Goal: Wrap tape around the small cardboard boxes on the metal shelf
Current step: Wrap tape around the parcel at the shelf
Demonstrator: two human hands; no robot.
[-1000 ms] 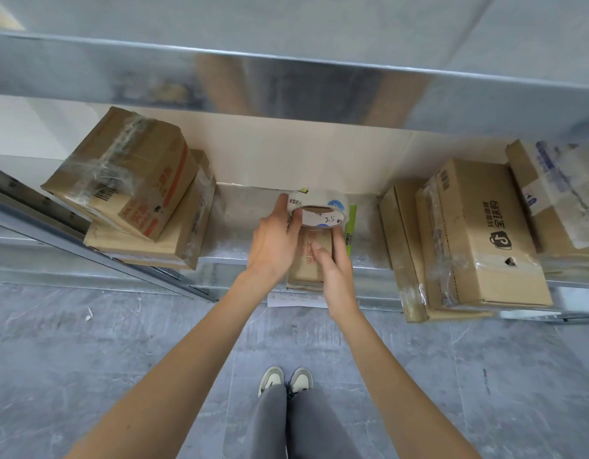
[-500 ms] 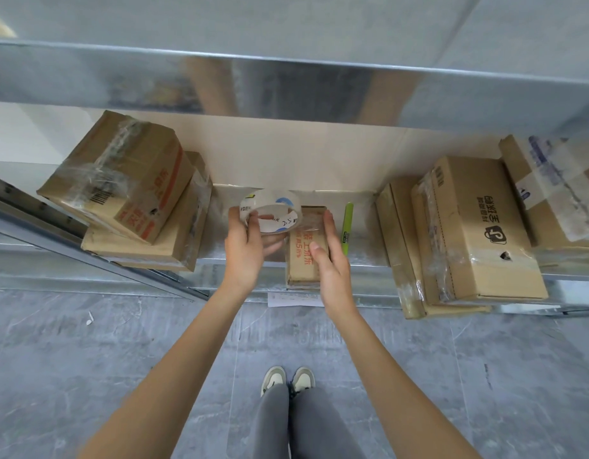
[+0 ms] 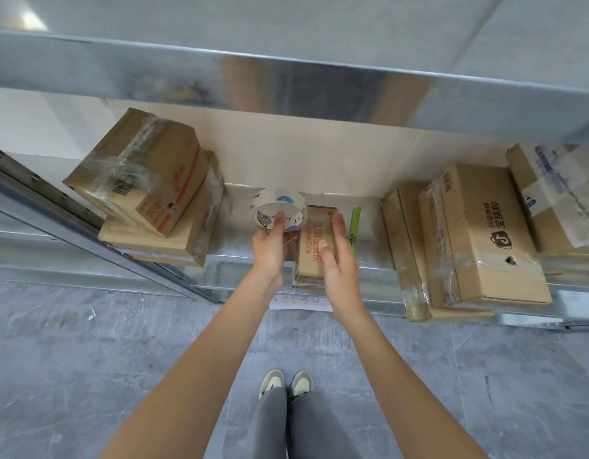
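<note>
A small cardboard box (image 3: 312, 250) with red print lies on the metal shelf (image 3: 240, 256), its near end over the front edge. My left hand (image 3: 269, 250) grips a roll of clear tape (image 3: 278, 210) just left of and above the box, and a clear strip of tape runs from the roll down toward the box's left side. My right hand (image 3: 337, 253) rests flat on the right half of the box top, fingers straight.
A green marker (image 3: 355, 230) lies right of the small box. Two taped boxes (image 3: 144, 173) are stacked at the left, and several larger boxes (image 3: 478, 233) fill the right. An upper shelf beam (image 3: 286, 81) overhangs. A paper label (image 3: 299, 301) hangs below the shelf edge.
My left hand has carried the tape roll from over the box out to its left side. My right hand has stayed on the box, its fingers now straighter.
</note>
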